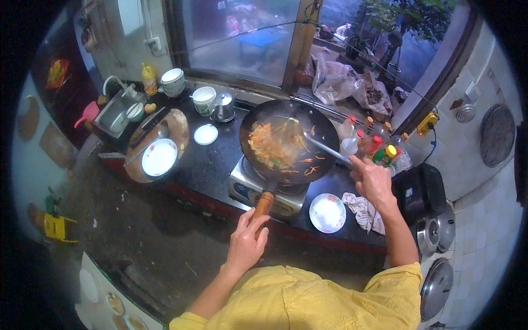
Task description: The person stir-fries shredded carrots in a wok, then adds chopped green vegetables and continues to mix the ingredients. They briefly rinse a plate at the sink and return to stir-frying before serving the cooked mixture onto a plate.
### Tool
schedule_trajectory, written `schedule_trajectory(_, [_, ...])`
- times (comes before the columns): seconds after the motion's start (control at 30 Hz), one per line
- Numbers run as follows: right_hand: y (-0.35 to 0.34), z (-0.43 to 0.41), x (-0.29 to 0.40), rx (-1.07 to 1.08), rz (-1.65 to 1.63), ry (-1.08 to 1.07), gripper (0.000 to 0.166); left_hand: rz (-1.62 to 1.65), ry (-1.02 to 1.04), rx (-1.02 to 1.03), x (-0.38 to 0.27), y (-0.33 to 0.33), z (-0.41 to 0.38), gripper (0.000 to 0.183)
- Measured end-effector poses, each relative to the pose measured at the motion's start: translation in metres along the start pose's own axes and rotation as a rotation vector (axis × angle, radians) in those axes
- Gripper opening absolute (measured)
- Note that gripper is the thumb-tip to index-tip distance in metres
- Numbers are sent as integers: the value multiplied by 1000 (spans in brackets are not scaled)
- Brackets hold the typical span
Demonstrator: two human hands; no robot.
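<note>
A dark wok point(264, 111) sits tilted on a steel gas stove point(243, 185), its wooden handle point(264, 204) pointing towards me. My left hand point(247, 241) is closed around that handle. Shredded orange and pale green vegetables point(268, 146) lie in the wok under some steam. My right hand point(373, 181) grips a long metal spatula point(328, 148), whose head is among the food. A white plate with a floral rim point(327, 213) rests on the dark counter right of the stove, beside a crumpled cloth point(365, 212).
Capped bottles point(383, 154) crowd the counter right of the wok, near a black container point(418, 192). Leftward are a metal pot point(223, 108), white tubs point(203, 101), a round wooden board point(179, 128) with a cleaver and plate point(160, 157), and a sink point(117, 113).
</note>
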State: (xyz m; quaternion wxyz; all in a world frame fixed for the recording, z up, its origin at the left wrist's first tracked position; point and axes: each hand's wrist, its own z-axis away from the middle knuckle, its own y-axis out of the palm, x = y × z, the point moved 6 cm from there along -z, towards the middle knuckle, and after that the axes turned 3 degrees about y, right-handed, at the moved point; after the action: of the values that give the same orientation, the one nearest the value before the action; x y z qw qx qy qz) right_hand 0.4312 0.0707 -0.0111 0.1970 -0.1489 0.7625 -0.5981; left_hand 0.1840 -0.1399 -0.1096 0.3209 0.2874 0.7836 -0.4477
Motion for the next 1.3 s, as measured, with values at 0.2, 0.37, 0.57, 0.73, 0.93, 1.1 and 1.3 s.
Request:
schedule_trajectory(0.2, [33,-19,10,-40,151,-82,43,10,-23,64,1,0,0,31])
schedule_trajectory(0.37, [8,-55,27,-280,329,-105,39,41,-2,127,0,-5,-4,34])
schedule_trajectory(0.57, [31,-23,45,-154,375,-119,52,321,-155,135,40,-44,-1,34])
schedule_trajectory(0.73, [58,5,84,-17,209,53,61,298,-468,95,130,-92,19,24])
schedule_trajectory(0.93, [69,18,94,-12,-44,227,54,163,-517,-26,301,-173,35,24])
schedule_trajectory(1.1, [-83,12,189,-680,-403,281,32,530,-1007,-198,411,-239,7,37])
schedule_trajectory(1.3, [-92,-11,371,-589,-765,93,21,715,-1045,-243,505,-219,-58,41])
